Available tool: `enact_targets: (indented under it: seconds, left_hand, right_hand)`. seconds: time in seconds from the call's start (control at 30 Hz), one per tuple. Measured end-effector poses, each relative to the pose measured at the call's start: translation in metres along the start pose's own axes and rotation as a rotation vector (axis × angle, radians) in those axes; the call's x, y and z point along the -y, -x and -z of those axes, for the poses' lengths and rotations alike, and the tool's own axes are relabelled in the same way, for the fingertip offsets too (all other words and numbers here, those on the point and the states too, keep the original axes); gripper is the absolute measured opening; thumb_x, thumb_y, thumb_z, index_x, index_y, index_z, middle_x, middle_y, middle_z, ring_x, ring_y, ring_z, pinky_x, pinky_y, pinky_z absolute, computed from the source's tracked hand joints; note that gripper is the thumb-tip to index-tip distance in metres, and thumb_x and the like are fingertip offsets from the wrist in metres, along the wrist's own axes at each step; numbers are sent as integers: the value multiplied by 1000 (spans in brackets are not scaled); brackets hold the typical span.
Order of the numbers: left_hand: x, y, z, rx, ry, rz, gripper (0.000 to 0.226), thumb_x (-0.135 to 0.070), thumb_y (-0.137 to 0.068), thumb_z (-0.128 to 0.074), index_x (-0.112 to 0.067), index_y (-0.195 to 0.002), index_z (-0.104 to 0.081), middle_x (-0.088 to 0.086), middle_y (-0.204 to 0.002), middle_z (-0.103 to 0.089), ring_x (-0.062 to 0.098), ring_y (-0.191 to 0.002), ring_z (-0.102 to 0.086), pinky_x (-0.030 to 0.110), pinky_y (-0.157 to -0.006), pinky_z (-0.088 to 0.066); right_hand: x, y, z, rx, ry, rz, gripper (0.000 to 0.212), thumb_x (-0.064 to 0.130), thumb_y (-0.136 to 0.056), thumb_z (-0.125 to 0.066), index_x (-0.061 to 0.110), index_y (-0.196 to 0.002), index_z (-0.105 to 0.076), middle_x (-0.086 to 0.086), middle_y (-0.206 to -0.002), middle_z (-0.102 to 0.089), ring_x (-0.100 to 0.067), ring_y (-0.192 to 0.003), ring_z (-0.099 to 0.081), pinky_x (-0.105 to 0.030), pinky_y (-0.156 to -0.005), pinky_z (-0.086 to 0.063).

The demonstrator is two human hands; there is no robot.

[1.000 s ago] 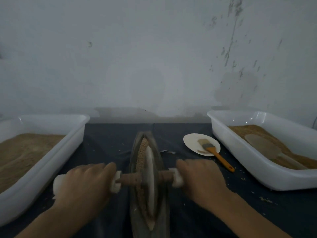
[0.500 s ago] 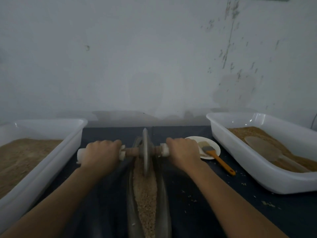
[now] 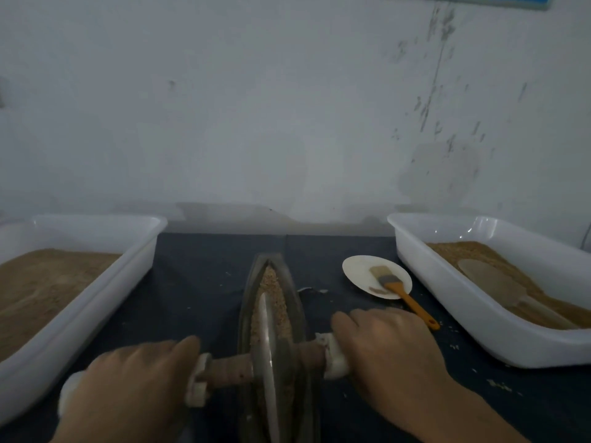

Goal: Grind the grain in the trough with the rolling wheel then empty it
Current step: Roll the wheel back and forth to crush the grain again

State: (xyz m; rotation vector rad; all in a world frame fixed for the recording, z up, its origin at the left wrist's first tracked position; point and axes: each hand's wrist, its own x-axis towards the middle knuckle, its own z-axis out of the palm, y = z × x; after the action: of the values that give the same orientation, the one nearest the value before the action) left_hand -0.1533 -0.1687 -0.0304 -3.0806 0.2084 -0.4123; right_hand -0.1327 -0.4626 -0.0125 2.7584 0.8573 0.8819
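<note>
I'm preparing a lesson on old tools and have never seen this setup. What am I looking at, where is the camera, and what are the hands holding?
The camera sits on the person's head, looking down at a dark table. In the middle lies a narrow boat-shaped trough of grain. A rolling wheel stands in it on an axle; the left hand and right hand each grip one end. White tubs of brown grain sit either side. A brush rests on a small plate.
</note>
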Motion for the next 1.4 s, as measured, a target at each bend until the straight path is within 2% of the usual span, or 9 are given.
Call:
enact_targets:
  seconds: [0.13, 0.23, 0.3, 0.43, 0.63, 0.8, 0.9, 1.2, 1.4]
  left_hand:
    - [-7, -18, 5, 23, -71, -13, 20, -59, -80, -43, -42, -82, -33, -16, -76, -45, 3, -70, -47, 28, -63, -34]
    - [-4, -63, -6, 15, -126, -3, 20, -48, -83, -52, -37, -80, -35, -14, -73, -46, 7, -64, -46, 29, -61, -32]
    - [1, -99, -15, -74, -153, -5, 21, -46, -84, -52, -32, -82, -37, -10, -80, -56, 15, -72, -58, 31, -61, -34]
    - [6, -139, -20, -171, -169, -19, 19, -46, -82, -54, -30, -81, -43, -3, -88, -64, 24, -80, -63, 32, -61, -35]
    - [-8, -92, -13, -70, -152, -2, 28, -43, -82, -56, -31, -74, -33, -9, -75, -53, 17, -70, -55, 31, -61, -34]
    - [-19, -14, 21, 21, -145, -22, 35, -50, -82, -54, -40, -68, -24, -13, -67, -39, 1, -53, -29, 24, -50, -19]
    - [-20, -5, 29, 34, -187, -55, 32, -53, -82, -50, -40, -70, -23, -12, -66, -37, 3, -53, -27, 25, -48, -15]
    - [-3, -128, -14, -115, -173, -58, 17, -43, -78, -58, -31, -79, -45, -3, -84, -63, 23, -75, -61, 31, -61, -34]
    - [0, -143, -19, -158, -177, -74, 23, -44, -79, -59, -31, -75, -41, -4, -81, -62, 21, -70, -57, 31, -60, -33]
  right_hand:
    - [-8, -15, -22, 82, 1, -59, 41, 35, -46, -84, 27, -69, -51, 7, -56, -54, -13, -45, -51, -31, -39, -43]
    - [-22, -51, -50, 194, 24, -146, 24, 40, -78, -64, 28, -86, -45, 4, -79, -63, -19, -69, -60, -34, -60, -47]
    - [-31, -77, -66, 187, 20, -208, 22, 38, -82, -59, 28, -87, -40, 2, -85, -64, -22, -74, -60, -34, -61, -42]
    - [-41, -104, -83, 197, 52, -279, 19, 34, -84, -59, 24, -97, -48, -3, -91, -66, -28, -81, -61, -37, -65, -46]
    - [-25, -63, -55, 216, 28, -192, 23, 40, -83, -59, 27, -87, -39, 4, -84, -62, -20, -72, -58, -31, -59, -39]
    - [-1, -6, -2, 187, -46, -97, 50, 43, -43, -83, 37, -69, -41, 10, -54, -48, -7, -45, -47, -27, -39, -40]
    - [-1, 0, 1, 409, -37, -138, 42, 54, -67, -64, 41, -70, -24, 13, -62, -39, -5, -58, -44, -26, -52, -36]
    - [-30, -94, -75, 237, 6, -301, 22, 41, -81, -60, 30, -81, -40, 2, -78, -60, -23, -68, -55, -32, -58, -36]
    - [-34, -100, -87, 188, 26, -301, 15, 37, -84, -58, 26, -89, -49, -2, -84, -63, -27, -74, -59, -33, -58, -35]
